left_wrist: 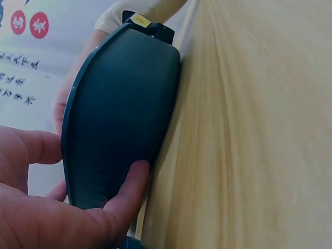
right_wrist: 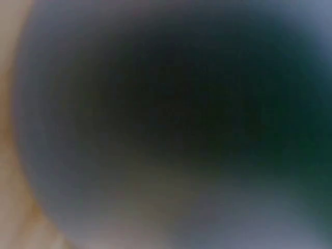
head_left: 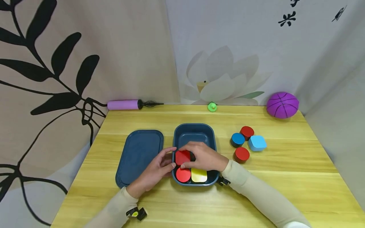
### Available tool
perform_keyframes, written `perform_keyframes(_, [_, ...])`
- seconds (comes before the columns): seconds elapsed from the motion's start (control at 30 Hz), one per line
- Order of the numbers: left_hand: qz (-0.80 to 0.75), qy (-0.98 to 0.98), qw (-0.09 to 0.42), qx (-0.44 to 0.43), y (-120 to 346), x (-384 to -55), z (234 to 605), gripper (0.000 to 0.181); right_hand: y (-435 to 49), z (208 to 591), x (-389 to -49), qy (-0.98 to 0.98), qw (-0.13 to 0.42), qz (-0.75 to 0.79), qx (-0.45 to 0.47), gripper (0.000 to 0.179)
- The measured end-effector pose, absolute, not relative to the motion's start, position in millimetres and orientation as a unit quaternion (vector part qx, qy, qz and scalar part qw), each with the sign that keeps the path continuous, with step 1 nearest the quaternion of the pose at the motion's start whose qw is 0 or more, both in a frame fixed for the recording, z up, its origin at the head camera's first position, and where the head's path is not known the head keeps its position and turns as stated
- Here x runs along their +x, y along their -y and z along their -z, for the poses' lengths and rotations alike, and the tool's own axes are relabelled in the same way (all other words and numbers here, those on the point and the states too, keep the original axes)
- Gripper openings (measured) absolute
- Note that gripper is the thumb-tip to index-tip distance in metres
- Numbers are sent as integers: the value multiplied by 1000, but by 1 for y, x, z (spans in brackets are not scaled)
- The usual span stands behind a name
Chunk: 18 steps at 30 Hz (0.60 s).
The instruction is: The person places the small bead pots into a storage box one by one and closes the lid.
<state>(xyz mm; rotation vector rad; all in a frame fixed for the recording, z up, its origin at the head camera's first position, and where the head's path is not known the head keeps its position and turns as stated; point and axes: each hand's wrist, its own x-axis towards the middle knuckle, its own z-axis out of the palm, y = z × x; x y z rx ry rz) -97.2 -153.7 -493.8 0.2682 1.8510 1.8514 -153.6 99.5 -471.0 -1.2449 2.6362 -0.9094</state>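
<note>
A dark blue rectangular container (head_left: 195,127) stands on the table. Inside its near half are a squarish red block (head_left: 182,157), a round red block (head_left: 183,175) and a yellow square block (head_left: 199,175). My right hand (head_left: 203,156) reaches in from the right and pinches the squarish red block between thumb and fingers. At the container's left side is my left hand (head_left: 155,169), its fingertips touching the wall. The left wrist view shows those fingers (left_wrist: 136,181) spread against the outer wall (left_wrist: 122,114). Blur and darkness hide the hand in the right wrist view.
A matching blue lid (head_left: 144,155) lies left of the container. To the right sit a dark blue round block (head_left: 237,139), a light blue block (head_left: 257,143) and two red round blocks (head_left: 241,155). Along the back are a purple pump (head_left: 123,104), a green duck (head_left: 212,107) and a purple ball (head_left: 282,105).
</note>
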Motion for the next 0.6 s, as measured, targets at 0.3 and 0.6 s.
perform_keyframes(0.3, [-677, -681, 258, 107, 153, -96, 494, 63, -98, 472, -153, -869, 76, 273, -406, 53])
perform_keyframes(0.6, [-677, -680, 263, 98, 155, -98, 491, 63, -99, 470, -156, -860, 63, 306, -404, 47])
